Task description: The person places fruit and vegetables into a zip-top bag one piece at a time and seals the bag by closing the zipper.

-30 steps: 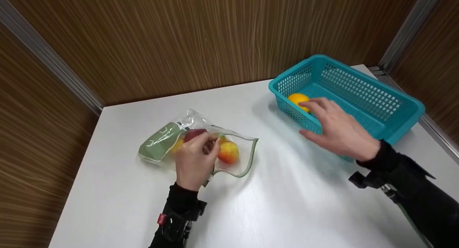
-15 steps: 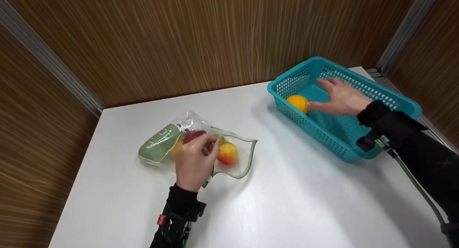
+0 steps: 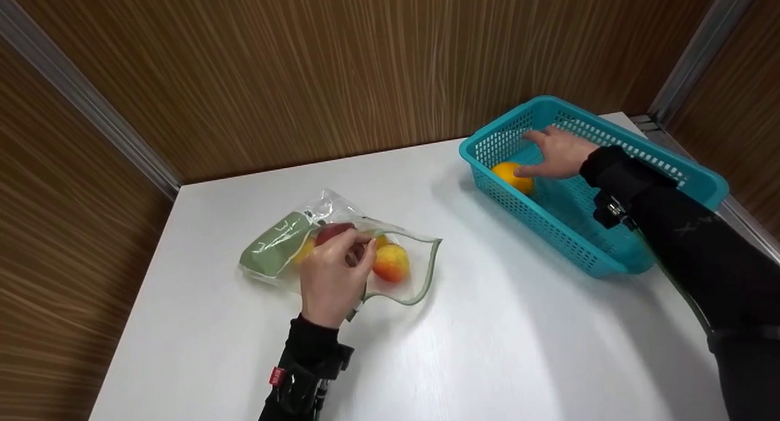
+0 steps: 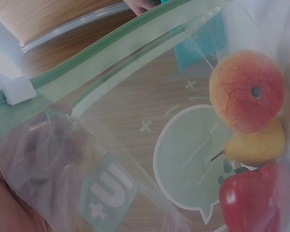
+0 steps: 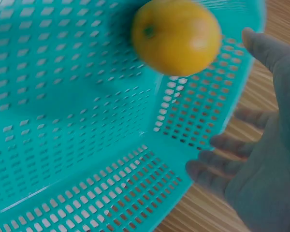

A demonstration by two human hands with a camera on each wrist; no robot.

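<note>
My left hand pinches the edge of a clear zip bag with green print, which lies on the table with its mouth to the right. Inside it are a red-and-yellow apple, a yellow pear and a glossy red bell pepper; the hand partly covers them in the head view. Over the turquoise basket, my right hand has its fingers spread and holds nothing. An orange sits at the basket's left end; the right wrist view shows the thumb apart from it.
The white table meets a wood-grain panel at the back. The perforated basket stands near the back right corner. A white slider sits on the bag's green zip.
My right hand has gone from the basket's front side to above its inside, then a little left toward the orange, still spread. My left hand keeps its pinch on the bag.
</note>
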